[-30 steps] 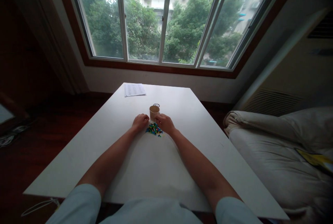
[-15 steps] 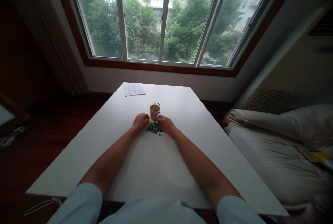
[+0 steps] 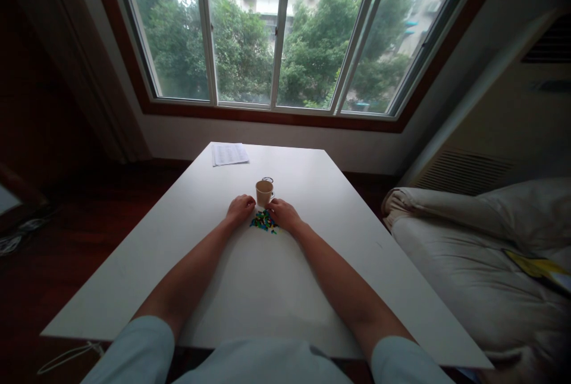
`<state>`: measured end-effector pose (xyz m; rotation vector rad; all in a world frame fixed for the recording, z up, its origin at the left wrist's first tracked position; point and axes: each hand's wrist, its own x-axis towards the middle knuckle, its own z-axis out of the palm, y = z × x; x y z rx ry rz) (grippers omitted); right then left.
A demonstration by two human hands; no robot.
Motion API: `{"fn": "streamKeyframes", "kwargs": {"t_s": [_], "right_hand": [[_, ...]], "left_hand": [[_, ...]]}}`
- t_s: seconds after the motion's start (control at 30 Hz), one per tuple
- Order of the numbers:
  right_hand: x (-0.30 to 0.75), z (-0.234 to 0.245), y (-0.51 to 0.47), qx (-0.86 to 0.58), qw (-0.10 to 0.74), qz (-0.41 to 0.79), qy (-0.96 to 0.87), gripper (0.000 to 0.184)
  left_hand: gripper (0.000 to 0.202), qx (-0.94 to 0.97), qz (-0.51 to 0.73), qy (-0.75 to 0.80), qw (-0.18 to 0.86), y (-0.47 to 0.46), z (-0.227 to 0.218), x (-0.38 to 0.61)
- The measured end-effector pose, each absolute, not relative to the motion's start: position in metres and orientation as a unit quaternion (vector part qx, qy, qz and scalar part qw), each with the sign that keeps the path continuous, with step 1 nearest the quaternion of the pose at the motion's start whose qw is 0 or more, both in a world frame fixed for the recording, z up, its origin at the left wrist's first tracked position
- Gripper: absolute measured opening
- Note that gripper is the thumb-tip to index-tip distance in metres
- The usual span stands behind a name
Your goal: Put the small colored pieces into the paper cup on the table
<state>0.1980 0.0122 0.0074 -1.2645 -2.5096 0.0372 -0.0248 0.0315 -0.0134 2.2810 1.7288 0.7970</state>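
White table (image 3: 361,241) bears upright cup (image 3: 264,194), coloured pieces (image 3: 263,222); left hand (image 3: 241,209) and right hand (image 3: 284,213) flank pieces; finger closure indeterminable.

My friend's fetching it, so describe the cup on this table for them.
Find the white table below the window. Look between the left hand and the right hand, just beyond the heap of small colourful pieces. The cup is tan, upright and open-topped, unlike the low heap and the flat papers.
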Motion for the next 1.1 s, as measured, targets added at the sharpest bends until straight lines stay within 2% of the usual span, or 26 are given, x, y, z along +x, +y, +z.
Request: {"fn": "streamKeyframes", "kwargs": {"t_s": [0.57, 1.1], "right_hand": [[0.202, -0.003, 0.02, -0.452, 0.218, 0.069, -0.863, 0.023], [0.205, -0.002, 0.018, -0.44, 0.216, 0.067, -0.869, 0.022]], "left_hand": [[0.022, 0.769, 0.272, 0.573, 0.082, 0.034, -0.016, -0.025], [0.022, 0.768, 0.268, 0.576, 0.079, 0.032, -0.014, -0.025]]}}
